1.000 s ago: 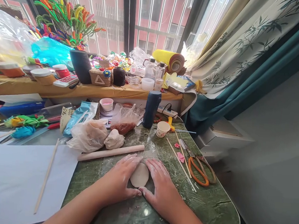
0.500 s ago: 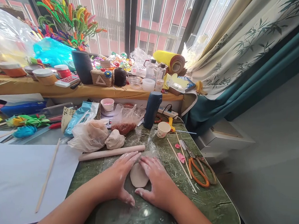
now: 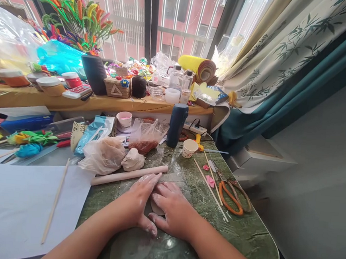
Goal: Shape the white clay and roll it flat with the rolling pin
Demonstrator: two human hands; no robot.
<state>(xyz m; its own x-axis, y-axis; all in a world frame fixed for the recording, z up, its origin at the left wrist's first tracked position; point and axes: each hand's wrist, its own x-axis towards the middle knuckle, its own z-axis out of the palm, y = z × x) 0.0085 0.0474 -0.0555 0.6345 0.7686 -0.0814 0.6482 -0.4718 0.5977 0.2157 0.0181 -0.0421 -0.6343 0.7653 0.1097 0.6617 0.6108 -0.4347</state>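
A flat round of pale clay [image 3: 155,209] lies on a clear sheet [image 3: 151,251] on the table, mostly covered by my hands. My left hand [image 3: 140,200] cups its left side, fingers stretched forward and thumb spread below. Across the top and right of the clay lies my right hand [image 3: 173,207], its fingers extended and its tips close to my left fingers. White powder dusts both hands. Just beyond them rests a rolling pin [image 3: 130,175], angled across the table. Behind that sit a lump of pale clay [image 3: 133,160] and a plastic bag [image 3: 102,154] of clay.
To the right are scissors [image 3: 230,198] with orange handles, thin sticks [image 3: 211,190] and pink scraps [image 3: 210,181]. A paper cup [image 3: 190,148] and dark blue bottle [image 3: 177,126] stand behind. White paper [image 3: 19,209] with a wooden stick [image 3: 56,200] covers the left side.
My right hand has shifted left over the clay round, which now shows less. My left hand stays nearly in place. The view has tilted slightly.
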